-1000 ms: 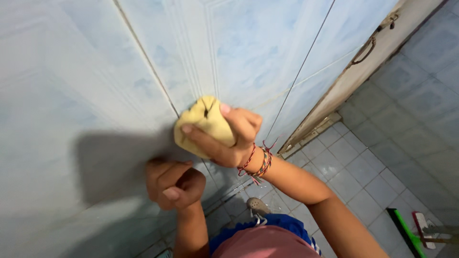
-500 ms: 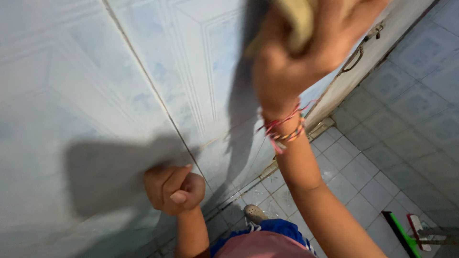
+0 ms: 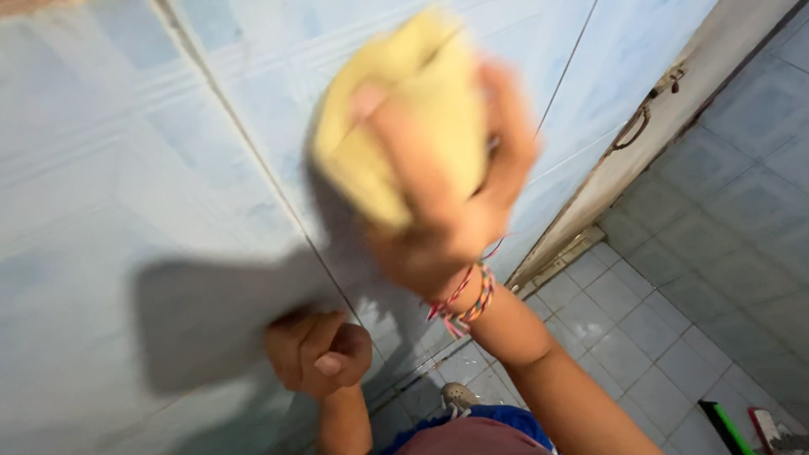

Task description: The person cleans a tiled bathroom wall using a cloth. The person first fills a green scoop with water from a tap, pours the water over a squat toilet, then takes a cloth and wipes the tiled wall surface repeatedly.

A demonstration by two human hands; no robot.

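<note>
My right hand [image 3: 455, 202] presses a yellow sponge [image 3: 404, 109] against the pale blue tiled wall [image 3: 126, 168], high up and close to the camera, blurred by motion. Coloured string bracelets [image 3: 462, 303] circle that wrist. Lower down, my left hand [image 3: 318, 352] is curled into a fist and rests against the wall beside a tile joint, holding nothing that I can see.
A door [image 3: 674, 109] with a dark metal handle [image 3: 634, 126] stands at the right, by the wall's corner. Grey floor tiles [image 3: 624, 329] lie below. A green handle and a brush [image 3: 742, 425] lie at the bottom right. My shoe [image 3: 459, 396] shows near the wall's foot.
My right hand with the sponge rose up the wall from mid-height toward the camera, then came slightly down and left. The left fist stayed against the wall.
</note>
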